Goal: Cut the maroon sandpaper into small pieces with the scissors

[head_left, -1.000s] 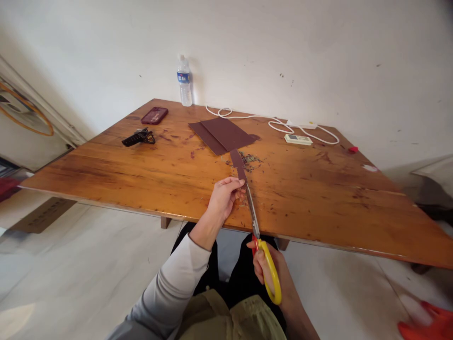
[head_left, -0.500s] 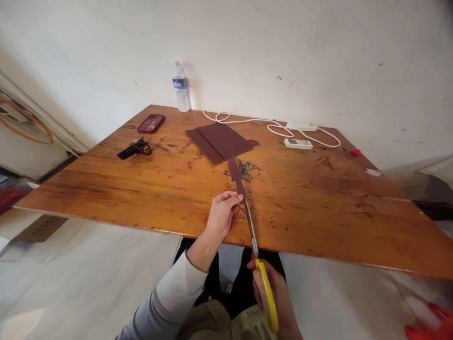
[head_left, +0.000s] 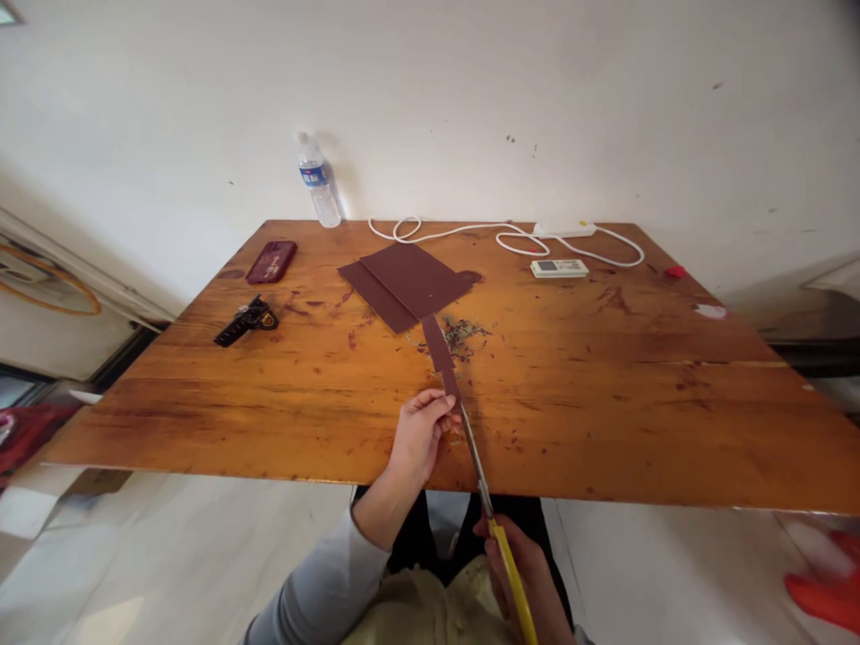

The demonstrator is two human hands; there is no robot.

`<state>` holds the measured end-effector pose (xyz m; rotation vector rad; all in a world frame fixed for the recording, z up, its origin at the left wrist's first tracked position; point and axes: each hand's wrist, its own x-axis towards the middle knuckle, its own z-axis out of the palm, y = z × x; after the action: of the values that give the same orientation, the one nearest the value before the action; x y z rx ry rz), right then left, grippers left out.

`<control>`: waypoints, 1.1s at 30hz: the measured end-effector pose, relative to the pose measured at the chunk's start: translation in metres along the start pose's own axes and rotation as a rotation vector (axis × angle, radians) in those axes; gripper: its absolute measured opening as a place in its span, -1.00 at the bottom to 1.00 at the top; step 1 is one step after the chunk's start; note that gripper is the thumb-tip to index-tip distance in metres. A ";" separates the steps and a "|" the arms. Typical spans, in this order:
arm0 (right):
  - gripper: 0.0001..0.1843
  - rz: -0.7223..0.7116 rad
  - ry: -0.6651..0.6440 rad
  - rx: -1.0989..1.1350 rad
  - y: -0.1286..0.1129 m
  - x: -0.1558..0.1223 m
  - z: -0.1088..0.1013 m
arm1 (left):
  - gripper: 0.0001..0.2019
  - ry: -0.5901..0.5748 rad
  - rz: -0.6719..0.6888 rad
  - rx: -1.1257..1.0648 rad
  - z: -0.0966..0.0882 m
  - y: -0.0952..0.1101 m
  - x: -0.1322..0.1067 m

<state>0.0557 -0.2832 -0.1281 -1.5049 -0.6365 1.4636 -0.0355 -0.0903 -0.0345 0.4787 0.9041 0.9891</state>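
Observation:
My left hand pinches the near end of a narrow maroon strip between thumb and fingers, over the table's front part. My right hand grips the yellow handle of a pair of scissors. The blade tips touch or lie right beside the strip at my left fingertips. Beyond, a wider maroon piece lies on the table, reaching up to two overlapping maroon sheets. A small heap of dark cut scraps sits just right of that piece.
On the wooden table lie a dark red phone and a black hair clip at left. A water bottle stands by the wall. A white cable, a power strip and a remote control lie along the back right.
The camera view has tilted and shifted slightly, so the table sits lower. The scissors' handle now looks narrower, more closed or turned. Both hands keep their holds on the strip and scissors.

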 end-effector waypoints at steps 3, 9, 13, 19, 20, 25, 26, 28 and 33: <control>-0.34 0.031 -0.037 0.054 -0.005 -0.007 0.001 | -0.70 -0.005 0.007 -0.005 0.000 0.001 0.000; -0.35 -0.082 -0.107 -0.027 -0.018 -0.011 -0.009 | -0.67 -0.043 0.004 0.032 -0.002 0.000 0.001; -0.34 -0.108 -0.087 -0.090 -0.025 -0.009 -0.016 | -0.66 -0.056 -0.004 0.066 -0.003 0.000 0.002; -0.29 -0.054 -0.067 -0.071 -0.028 -0.003 -0.021 | -0.65 -0.063 -0.005 0.092 -0.001 0.001 0.001; -0.30 -0.054 -0.064 -0.063 -0.028 -0.003 -0.021 | -0.66 -0.065 -0.003 0.093 -0.001 0.001 0.000; -0.30 -0.039 -0.051 -0.051 -0.028 -0.001 -0.023 | -0.66 -0.064 -0.001 0.086 -0.001 0.001 0.001; -0.29 -0.032 -0.046 -0.050 -0.027 0.000 -0.023 | -0.67 -0.065 -0.003 0.091 -0.002 0.001 0.001; -0.29 -0.013 -0.036 -0.047 -0.025 0.001 -0.024 | -0.67 -0.068 -0.003 0.102 -0.002 0.001 0.002; -0.24 0.049 -0.029 -0.035 -0.022 0.005 -0.027 | -0.67 -0.066 -0.001 0.109 -0.003 0.000 0.001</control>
<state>0.0874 -0.2763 -0.1149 -1.5381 -0.6503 1.5210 -0.0373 -0.0896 -0.0369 0.5999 0.9018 0.9207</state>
